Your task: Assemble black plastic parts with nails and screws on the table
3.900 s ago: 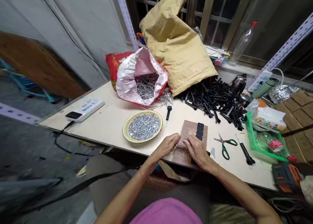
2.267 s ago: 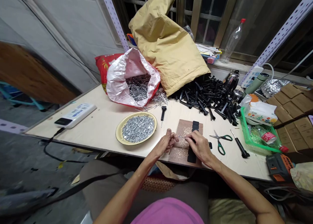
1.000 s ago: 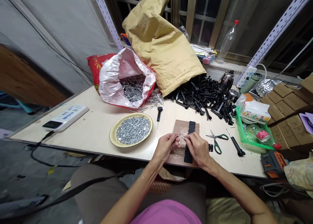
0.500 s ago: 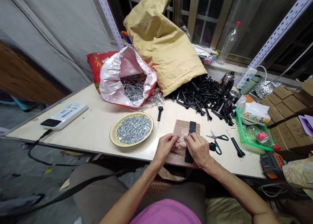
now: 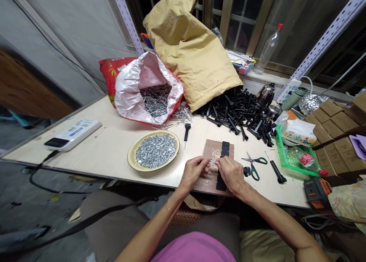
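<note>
A thin metal pin [image 5: 212, 161] spans the small gap between my fingertips, over a brown board [image 5: 210, 149] strewn with pale crumbs. My left hand [image 5: 195, 172] pinches one end of it. Fingers of my right hand [image 5: 231, 174] are closed on the other end and hide whatever else sits there. Under the right hand runs a row of black squarish pads [image 5: 225, 148] along the board. To the left stands a yellowish bowl [image 5: 132, 162] full of small silvery pieces. A black-handled metal pin [image 5: 187, 131] lies beyond the hands. Green-handled scissors [image 5: 254, 163] rest to the right.
Behind lie an open red bag [image 5: 114, 73] of metal pins and a tan sack [image 5: 197, 60] spilling black parts [image 5: 234, 109]. A green basket [image 5: 283, 155], cardboard boxes [image 5: 333, 151] and another black-handled piece [image 5: 276, 168] are on the right. A white power bank [image 5: 77, 134] lies left.
Both hands stay over the board with the pin between them; the fingers have barely shifted. The camera view has moved very slightly.
</note>
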The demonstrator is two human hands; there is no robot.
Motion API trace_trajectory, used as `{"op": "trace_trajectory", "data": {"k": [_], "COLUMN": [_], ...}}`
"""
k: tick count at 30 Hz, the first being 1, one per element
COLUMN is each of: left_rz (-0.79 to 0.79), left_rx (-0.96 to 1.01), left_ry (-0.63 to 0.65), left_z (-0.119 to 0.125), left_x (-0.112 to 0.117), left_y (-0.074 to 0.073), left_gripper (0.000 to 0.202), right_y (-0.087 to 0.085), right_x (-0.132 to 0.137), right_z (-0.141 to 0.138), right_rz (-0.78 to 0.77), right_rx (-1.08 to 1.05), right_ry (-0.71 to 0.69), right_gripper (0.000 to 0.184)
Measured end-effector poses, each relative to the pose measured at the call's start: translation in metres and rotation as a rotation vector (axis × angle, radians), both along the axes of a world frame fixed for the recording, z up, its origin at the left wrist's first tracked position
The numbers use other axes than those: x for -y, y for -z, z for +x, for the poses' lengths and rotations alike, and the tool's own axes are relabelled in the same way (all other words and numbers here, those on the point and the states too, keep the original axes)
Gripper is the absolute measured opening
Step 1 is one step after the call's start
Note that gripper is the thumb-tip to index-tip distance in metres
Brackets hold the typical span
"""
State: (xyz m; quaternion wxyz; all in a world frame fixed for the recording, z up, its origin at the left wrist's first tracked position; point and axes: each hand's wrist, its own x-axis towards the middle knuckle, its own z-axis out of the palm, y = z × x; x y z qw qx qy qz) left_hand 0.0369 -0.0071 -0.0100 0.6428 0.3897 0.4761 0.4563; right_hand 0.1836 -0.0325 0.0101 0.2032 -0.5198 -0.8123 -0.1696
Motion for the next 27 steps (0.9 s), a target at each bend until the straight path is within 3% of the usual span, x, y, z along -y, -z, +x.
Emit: {"op": "trace_trajectory", "data": {"k": [7, 14, 19, 27], "left_rz": [0.019, -0.006, -0.010, -0.028], "left_rx": [0.031, 0.055, 0.081, 0.074], "left_ry": [-0.005, -0.037, -0.041, -0.028], "left_z": [0.0001, 0.0011, 0.0014, -0.0006], "left_x": [0.0008, 0.0005, 0.0004, 0.0007], "left_y": [0.0009, 0.0024, 0.0018, 0.0002], "left_gripper": [0.033, 0.032, 0.032, 0.036], "right_y": [0.0037, 0.0028, 0.0035, -0.0011], "right_x": [-0.0015, -0.0039, -0.0041, -0.0053], "right_z": [-0.0010, -0.0028, -0.0034, -0.0003], "right_rz": [0.036, -0.109, -0.134, -0.355], "right_rx": [0.045, -0.047, -0.003, -0.291], "right_ry": [-0.017, 0.001, 0.006, -0.113], "right_gripper": [0.028, 0.022, 0.029, 0.016]}}
